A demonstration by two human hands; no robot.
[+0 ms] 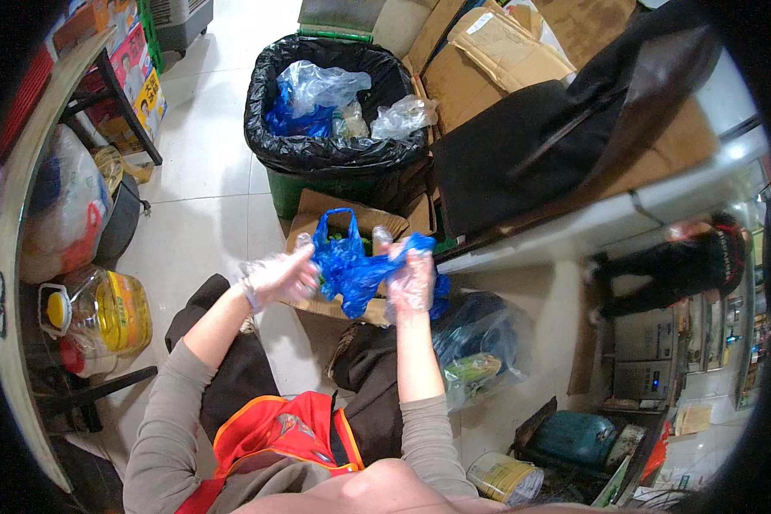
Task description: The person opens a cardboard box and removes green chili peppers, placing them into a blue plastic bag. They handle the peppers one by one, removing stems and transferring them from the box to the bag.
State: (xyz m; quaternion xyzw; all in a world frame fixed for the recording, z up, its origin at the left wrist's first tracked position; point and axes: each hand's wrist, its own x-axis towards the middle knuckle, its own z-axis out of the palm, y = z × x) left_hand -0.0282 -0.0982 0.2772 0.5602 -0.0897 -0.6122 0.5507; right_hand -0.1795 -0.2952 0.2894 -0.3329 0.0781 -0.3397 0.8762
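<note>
A crumpled blue plastic bag (356,273) hangs before me over an open cardboard box, one looped handle standing up. My right hand (411,279), in a clear disposable glove, grips the bag's right end, part of it bunched above the fingers. Beside the bag's left edge is my left hand (279,279), also gloved, blurred, its thumb raised and fingers extended; whether it touches the plastic is unclear. Some green leafy matter shows behind the bag in the cardboard box (305,215). A clear plastic bag with green produce (472,372) lies on the floor to my right.
Beyond the box stands a green bin lined with a black bag (340,160), holding plastic bags. A dark sheet (507,154) covers part of the cardboard-topped surface at right. Oil jugs (125,311) stand left. Another person (674,263) is at far right; a tin (504,478) lies lower right.
</note>
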